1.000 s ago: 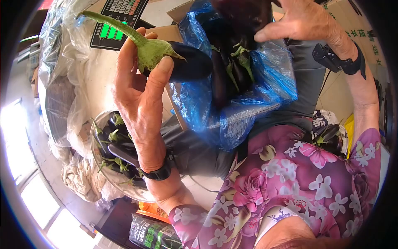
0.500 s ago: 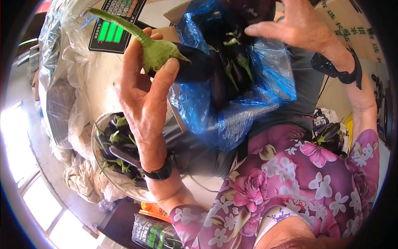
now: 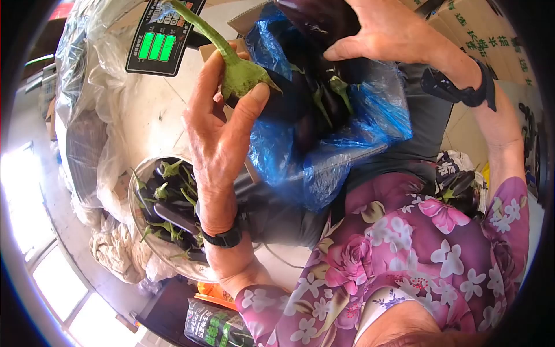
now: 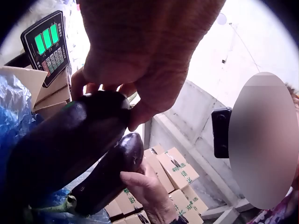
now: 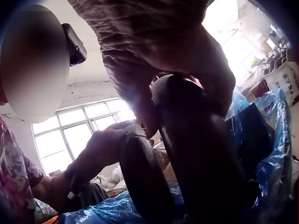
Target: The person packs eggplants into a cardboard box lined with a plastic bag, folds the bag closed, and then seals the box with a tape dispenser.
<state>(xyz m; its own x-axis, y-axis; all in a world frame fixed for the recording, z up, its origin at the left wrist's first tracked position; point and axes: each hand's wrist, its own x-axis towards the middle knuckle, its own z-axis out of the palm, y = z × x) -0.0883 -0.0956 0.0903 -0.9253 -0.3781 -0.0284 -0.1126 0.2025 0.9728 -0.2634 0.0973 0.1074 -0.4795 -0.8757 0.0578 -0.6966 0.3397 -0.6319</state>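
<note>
My left hand point(image 3: 222, 133) grips an eggplant point(image 3: 260, 104) at its green cap, the thumb pressing the cap and the long stem pointing up and left. The eggplant's dark body overlaps the near side of a carton lined with blue plastic point(image 3: 370, 130). At the top of the head view my right hand point(image 3: 396, 34) holds a second, thick eggplant point(image 3: 318, 23) over the carton, thumb along its side. In the right wrist view the fingers wrap around the end of that eggplant point(image 5: 196, 140). Several eggplants point(image 3: 326, 104) lie inside the blue lining, stems showing.
A scale display point(image 3: 162, 43) with green digits stands at the upper left. Beside the left forearm is a round tub point(image 3: 136, 214) of eggplants. More eggplants point(image 3: 459, 188) sit in a bag at the right. Printed cartons point(image 3: 474, 34) and clear plastic sheeting point(image 3: 92, 127) flank the work area.
My left hand has moved right with its eggplant, bringing it further over the carton. My right hand has shifted left and slightly down with the second eggplant, which now shows more.
</note>
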